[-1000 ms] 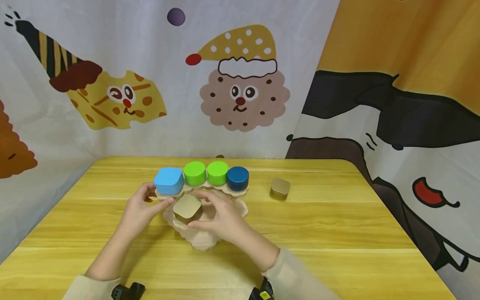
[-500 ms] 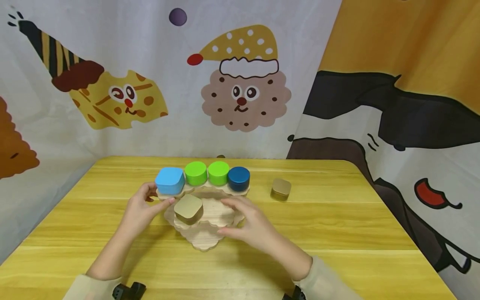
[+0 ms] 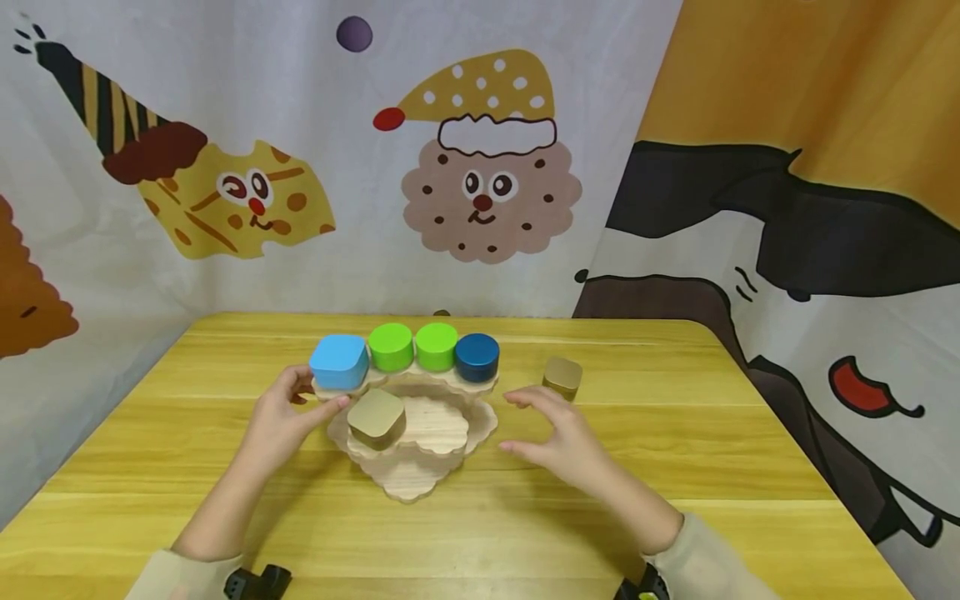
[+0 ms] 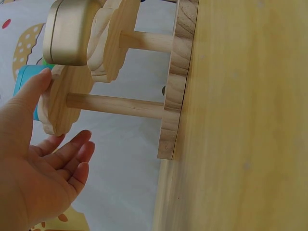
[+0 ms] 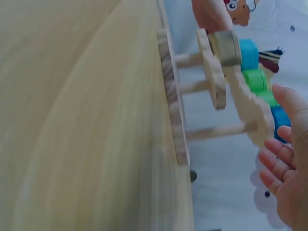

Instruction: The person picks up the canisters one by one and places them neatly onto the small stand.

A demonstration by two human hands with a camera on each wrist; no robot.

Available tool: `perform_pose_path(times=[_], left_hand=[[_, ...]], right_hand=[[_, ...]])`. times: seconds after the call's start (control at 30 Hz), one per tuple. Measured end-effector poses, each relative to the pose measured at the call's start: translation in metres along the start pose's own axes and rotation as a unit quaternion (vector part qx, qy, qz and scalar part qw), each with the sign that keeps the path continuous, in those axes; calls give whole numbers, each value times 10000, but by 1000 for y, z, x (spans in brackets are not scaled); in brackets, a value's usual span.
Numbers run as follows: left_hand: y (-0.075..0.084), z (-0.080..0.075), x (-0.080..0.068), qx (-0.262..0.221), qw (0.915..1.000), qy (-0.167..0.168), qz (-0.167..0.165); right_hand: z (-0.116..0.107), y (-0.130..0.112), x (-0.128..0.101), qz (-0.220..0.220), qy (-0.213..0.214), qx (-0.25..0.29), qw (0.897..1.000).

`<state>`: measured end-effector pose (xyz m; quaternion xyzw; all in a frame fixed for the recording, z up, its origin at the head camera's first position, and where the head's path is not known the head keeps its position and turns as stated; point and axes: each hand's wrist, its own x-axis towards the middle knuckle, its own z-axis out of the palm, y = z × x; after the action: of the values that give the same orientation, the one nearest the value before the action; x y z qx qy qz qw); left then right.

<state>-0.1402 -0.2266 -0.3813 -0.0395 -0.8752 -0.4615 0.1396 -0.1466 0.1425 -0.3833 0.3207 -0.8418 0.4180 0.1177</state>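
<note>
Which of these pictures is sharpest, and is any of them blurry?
Head view: evenly lit and sharp, with soft shadows under the wooden stand. Left wrist view: crisp on the gold tin. Right wrist view: hazy, with the table smeared.

The person wore a pale beige long-sleeved top, its soft cuffs ending at the wrists. Both hands, the left hand [image 3: 281, 417] and the right hand [image 3: 558, 433], were bare, without rings or gloves. 2 small black devices sat under the wrists, the right one marked with a yellow-green patch.
</note>
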Motion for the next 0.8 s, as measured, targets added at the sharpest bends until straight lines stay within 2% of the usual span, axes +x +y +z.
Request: perform_pose_path(times=[0.3, 0.63, 0.8], left_hand=[[1, 0, 0, 14, 10000, -6, 2], [1, 0, 0, -24, 10000, -17, -7], [0, 0, 0, 0, 10000, 0, 9]], right_hand=[[-18, 28, -3, 461, 108, -231, 9986], [-31, 67, -1, 576, 356, -448, 9967], [-37, 80, 0, 895, 326, -475, 9943]])
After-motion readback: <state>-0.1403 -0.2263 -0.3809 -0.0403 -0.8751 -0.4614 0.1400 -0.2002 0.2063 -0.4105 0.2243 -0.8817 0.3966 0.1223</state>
